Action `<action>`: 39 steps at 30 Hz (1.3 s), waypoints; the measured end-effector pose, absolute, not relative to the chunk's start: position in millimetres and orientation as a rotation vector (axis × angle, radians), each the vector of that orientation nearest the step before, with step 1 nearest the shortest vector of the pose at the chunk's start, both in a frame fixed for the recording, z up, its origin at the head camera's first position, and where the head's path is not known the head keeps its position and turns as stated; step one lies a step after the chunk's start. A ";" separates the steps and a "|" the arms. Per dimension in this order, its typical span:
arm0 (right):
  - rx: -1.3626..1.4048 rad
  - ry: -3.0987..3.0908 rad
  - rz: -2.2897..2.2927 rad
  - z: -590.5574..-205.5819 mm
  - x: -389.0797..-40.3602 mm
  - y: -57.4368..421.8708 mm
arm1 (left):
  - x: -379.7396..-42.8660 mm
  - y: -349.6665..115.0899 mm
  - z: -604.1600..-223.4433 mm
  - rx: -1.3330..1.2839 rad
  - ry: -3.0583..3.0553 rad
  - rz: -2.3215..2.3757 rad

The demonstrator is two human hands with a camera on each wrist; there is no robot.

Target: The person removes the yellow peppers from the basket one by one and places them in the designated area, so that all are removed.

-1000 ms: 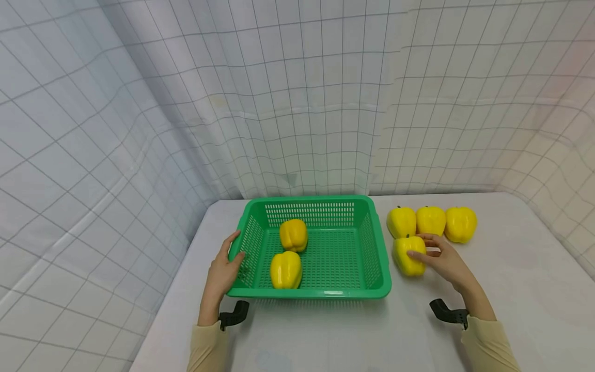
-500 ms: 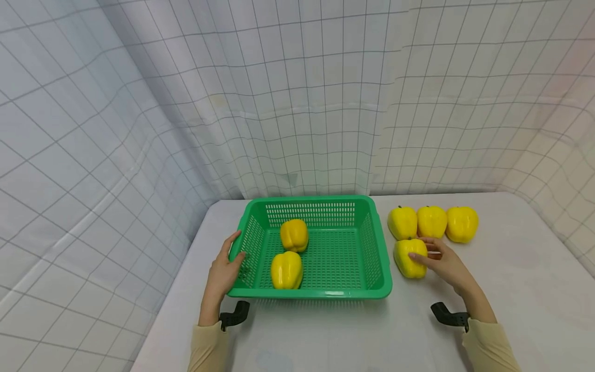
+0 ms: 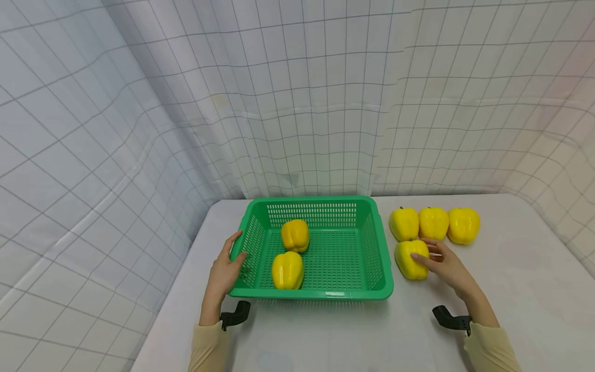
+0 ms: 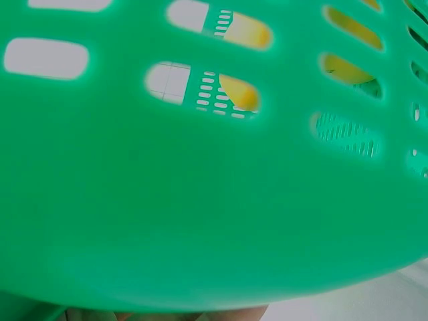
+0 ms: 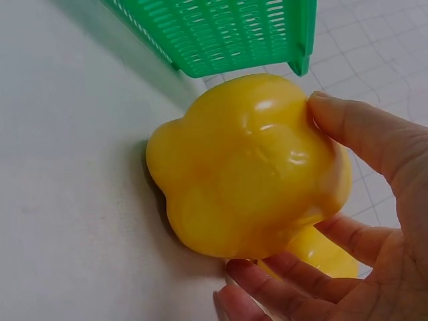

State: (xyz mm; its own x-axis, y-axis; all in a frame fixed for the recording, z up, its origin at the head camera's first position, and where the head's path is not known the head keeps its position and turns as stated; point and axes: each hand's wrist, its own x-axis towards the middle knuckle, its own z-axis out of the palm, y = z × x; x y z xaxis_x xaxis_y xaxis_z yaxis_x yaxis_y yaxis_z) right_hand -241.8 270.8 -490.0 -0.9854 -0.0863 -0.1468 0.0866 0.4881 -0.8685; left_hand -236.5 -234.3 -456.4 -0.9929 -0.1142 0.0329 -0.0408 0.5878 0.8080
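At the basket's left side, my left hand (image 3: 225,271) grips the rim of a green plastic basket (image 3: 321,294), its thumb over the inside. In the left wrist view the basket wall (image 4: 200,194) hides most of that hand. Two yellow bell peppers lie inside: one farther back (image 3: 295,235), one near the front wall (image 3: 287,270). To the right of the basket, my right hand (image 3: 443,265) holds another yellow bell pepper (image 3: 411,260) between thumb and fingers. The right wrist view shows this pepper (image 5: 247,167) with its lobed end toward the camera, at the table surface.
Behind the held pepper, three more yellow bell peppers stand in a row: left (image 3: 404,224), middle (image 3: 434,223) and right (image 3: 464,226). A white table (image 3: 353,336) carries everything. Grid-patterned white curtains (image 3: 307,103) hang at the back and sides.
My right hand and its pepper have shifted very slightly toward me, widening the gap to the row behind. The left hand and basket stay as they were.
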 end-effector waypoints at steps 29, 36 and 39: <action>-0.119 3.038 -1.472 -445.1 -236.9 244.7 | -234.4 -233.2 -454.2 0.158 -2.726 -1.388; -0.328 3.096 -1.436 -416.8 -241.8 217.6 | -234.7 -232.8 -453.3 0.159 -2.731 -1.386; -0.413 3.075 -1.419 -405.0 -244.3 204.8 | -235.1 -232.7 -453.1 0.156 -2.732 -1.387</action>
State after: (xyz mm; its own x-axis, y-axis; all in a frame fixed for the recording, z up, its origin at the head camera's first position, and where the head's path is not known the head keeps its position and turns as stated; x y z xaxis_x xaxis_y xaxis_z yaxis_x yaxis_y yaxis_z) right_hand -244.3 204.8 -405.0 -0.9350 -0.1034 0.3392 -0.3251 0.6317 -0.7037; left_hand -235.1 -232.7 -453.1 -0.9921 -0.1237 0.0195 -0.0573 0.5864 0.8080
